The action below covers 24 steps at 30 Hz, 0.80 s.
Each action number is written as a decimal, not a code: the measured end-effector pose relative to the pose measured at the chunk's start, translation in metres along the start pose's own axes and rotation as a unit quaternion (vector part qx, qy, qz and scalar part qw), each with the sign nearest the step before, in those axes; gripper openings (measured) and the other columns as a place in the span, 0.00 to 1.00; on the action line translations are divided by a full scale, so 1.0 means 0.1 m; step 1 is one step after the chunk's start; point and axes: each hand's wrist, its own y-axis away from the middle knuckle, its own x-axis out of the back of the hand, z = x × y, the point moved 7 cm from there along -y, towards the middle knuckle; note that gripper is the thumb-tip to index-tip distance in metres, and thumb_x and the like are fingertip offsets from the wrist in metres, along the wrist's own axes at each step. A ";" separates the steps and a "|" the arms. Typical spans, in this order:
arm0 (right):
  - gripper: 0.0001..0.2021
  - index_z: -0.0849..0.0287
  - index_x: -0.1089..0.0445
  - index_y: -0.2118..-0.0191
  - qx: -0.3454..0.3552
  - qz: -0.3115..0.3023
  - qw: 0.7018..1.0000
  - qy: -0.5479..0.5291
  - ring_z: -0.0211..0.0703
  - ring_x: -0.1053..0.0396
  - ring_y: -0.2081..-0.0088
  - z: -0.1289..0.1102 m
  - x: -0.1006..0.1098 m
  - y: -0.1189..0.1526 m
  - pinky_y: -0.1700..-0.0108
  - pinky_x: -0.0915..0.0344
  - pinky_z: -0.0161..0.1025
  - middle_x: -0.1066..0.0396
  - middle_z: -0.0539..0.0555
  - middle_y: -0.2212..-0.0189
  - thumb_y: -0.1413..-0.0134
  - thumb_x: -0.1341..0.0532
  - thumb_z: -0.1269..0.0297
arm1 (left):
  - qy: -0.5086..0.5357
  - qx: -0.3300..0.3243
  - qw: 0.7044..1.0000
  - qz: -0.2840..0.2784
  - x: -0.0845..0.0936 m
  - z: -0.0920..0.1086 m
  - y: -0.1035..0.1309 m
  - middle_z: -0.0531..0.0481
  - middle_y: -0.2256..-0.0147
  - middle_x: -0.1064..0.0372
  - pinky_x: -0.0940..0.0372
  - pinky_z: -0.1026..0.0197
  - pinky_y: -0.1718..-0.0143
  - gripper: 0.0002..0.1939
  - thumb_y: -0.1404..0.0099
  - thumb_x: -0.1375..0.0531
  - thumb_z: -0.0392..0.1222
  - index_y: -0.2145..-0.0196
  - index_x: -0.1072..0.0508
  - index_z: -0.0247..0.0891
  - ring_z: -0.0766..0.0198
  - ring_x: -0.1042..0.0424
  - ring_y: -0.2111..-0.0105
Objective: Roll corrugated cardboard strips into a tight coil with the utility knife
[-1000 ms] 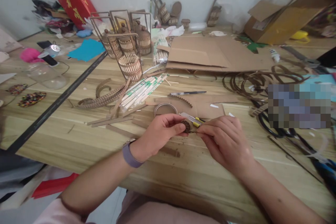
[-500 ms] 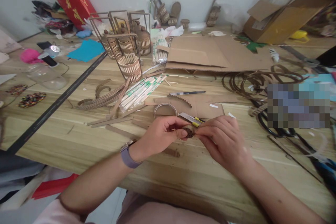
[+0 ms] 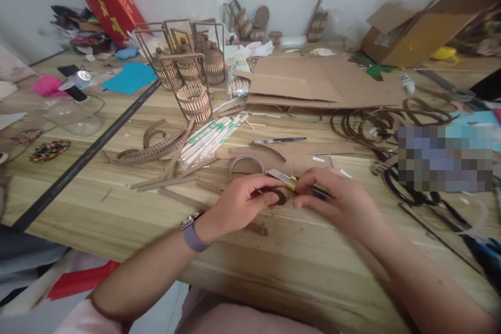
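A small dark brown coiled piece [image 3: 281, 197] is pinched between the thumb and fingers of my left hand [image 3: 250, 199], which has a watch on its wrist. Just right of it, my right hand [image 3: 332, 195] is apart from the coil, blurred, with thumb and forefinger spread and nothing seen between them. Behind both hands lies a yellow and black utility knife [image 3: 289, 182], its handle partly hidden by the right fingers. A round cardboard ring [image 3: 246, 166] rests on the table behind my left hand.
Small slatted baskets [image 3: 193, 104] with tall handles stand at the back left, beside wrapped sticks [image 3: 213, 138]. Flat cardboard [image 3: 297, 81] lies at the back. Curled strips [image 3: 360, 120] and black scissors [image 3: 403, 182] are at the right. A pen [image 3: 279, 140] lies mid-table.
My right hand has come away from the small coil, its thumb and forefinger now parted. My left hand still holds the coil in nearly the same place.
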 end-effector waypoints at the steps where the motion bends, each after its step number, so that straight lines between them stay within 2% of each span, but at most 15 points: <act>1: 0.14 0.54 0.31 0.72 -0.042 -0.005 0.999 -0.014 0.41 0.32 0.75 0.10 0.03 -0.04 0.71 0.40 0.38 0.28 0.49 0.78 0.40 0.41 0.52 | 0.030 0.021 0.999 0.011 0.02 -0.03 0.00 0.48 0.64 0.25 0.31 0.63 0.64 0.14 0.34 0.41 0.37 0.52 0.24 0.35 0.66 0.26 0.68; 3: 0.15 0.55 0.31 0.74 -0.124 0.017 0.992 -0.010 0.40 0.35 0.77 0.30 0.11 -0.13 0.74 0.42 0.37 0.31 0.48 0.81 0.40 0.43 0.53 | 0.095 0.056 0.993 0.030 0.04 -0.10 -0.01 0.49 0.66 0.27 0.30 0.62 0.63 0.15 0.33 0.41 0.39 0.51 0.25 0.34 0.66 0.26 0.68; 5: 0.13 0.55 0.31 0.75 -0.162 0.033 0.986 0.025 0.40 0.38 0.78 0.44 0.12 -0.26 0.75 0.46 0.37 0.34 0.48 0.82 0.43 0.42 0.55 | 0.171 0.083 0.981 0.041 0.04 -0.15 -0.01 0.49 0.65 0.28 0.29 0.61 0.61 0.16 0.33 0.41 0.41 0.50 0.25 0.33 0.65 0.25 0.67; 9: 0.06 0.56 0.30 0.75 -0.178 0.010 0.983 0.035 0.41 0.38 0.77 0.60 -0.12 -0.57 0.73 0.48 0.37 0.31 0.50 0.79 0.52 0.36 0.61 | 0.274 0.124 0.952 0.055 0.01 -0.27 -0.01 0.52 0.66 0.29 0.29 0.63 0.66 0.18 0.38 0.35 0.43 0.51 0.27 0.36 0.67 0.26 0.70; 13: 0.08 0.56 0.32 0.81 -0.188 -0.002 0.982 -0.006 0.39 0.40 0.78 0.68 -0.32 -0.72 0.73 0.48 0.38 0.33 0.49 0.82 0.57 0.33 0.66 | 0.323 0.150 0.932 0.065 0.01 -0.33 -0.01 0.53 0.70 0.29 0.33 0.67 0.72 0.18 0.43 0.30 0.46 0.59 0.27 0.36 0.69 0.27 0.73; 15: 0.10 0.56 0.34 0.81 -0.199 0.000 0.979 -0.047 0.38 0.41 0.79 0.68 -0.31 -0.69 0.74 0.47 0.38 0.36 0.47 0.85 0.55 0.35 0.64 | 0.360 0.163 0.916 0.067 0.01 -0.34 -0.01 0.52 0.68 0.28 0.33 0.67 0.70 0.21 0.47 0.28 0.48 0.60 0.26 0.35 0.70 0.27 0.73; 18: 0.12 0.56 0.33 0.74 -0.216 0.008 0.967 -0.133 0.38 0.38 0.79 0.60 -0.25 -0.52 0.75 0.41 0.38 0.34 0.47 0.83 0.46 0.41 0.54 | 0.397 0.176 0.898 0.066 -0.01 -0.34 -0.01 0.53 0.68 0.29 0.34 0.67 0.67 0.27 0.54 0.24 0.44 0.58 0.26 0.34 0.71 0.28 0.72; 21: 0.16 0.56 0.35 0.71 -0.228 0.017 0.946 -0.231 0.39 0.32 0.76 0.41 -0.23 -0.29 0.72 0.34 0.39 0.31 0.48 0.79 0.45 0.42 0.47 | 0.371 0.175 0.908 0.081 -0.02 -0.34 -0.01 0.55 0.69 0.31 0.36 0.67 0.67 0.28 0.57 0.23 0.39 0.59 0.26 0.35 0.72 0.31 0.72; 22: 0.16 0.56 0.34 0.71 -0.252 0.034 0.912 -0.322 0.39 0.31 0.76 0.37 -0.25 -0.20 0.71 0.33 0.39 0.31 0.48 0.79 0.50 0.37 0.48 | 0.352 0.170 0.917 0.086 -0.02 -0.34 0.00 0.55 0.69 0.32 0.36 0.66 0.67 0.27 0.56 0.24 0.38 0.59 0.26 0.36 0.72 0.33 0.71; 24: 0.17 0.56 0.33 0.71 -0.278 0.062 0.860 -0.423 0.39 0.32 0.76 0.28 -0.30 -0.06 0.71 0.33 0.38 0.31 0.48 0.79 0.56 0.31 0.50 | 0.311 0.153 0.934 0.086 -0.02 -0.32 0.00 0.54 0.68 0.32 0.36 0.65 0.66 0.24 0.52 0.26 0.40 0.58 0.26 0.35 0.70 0.33 0.69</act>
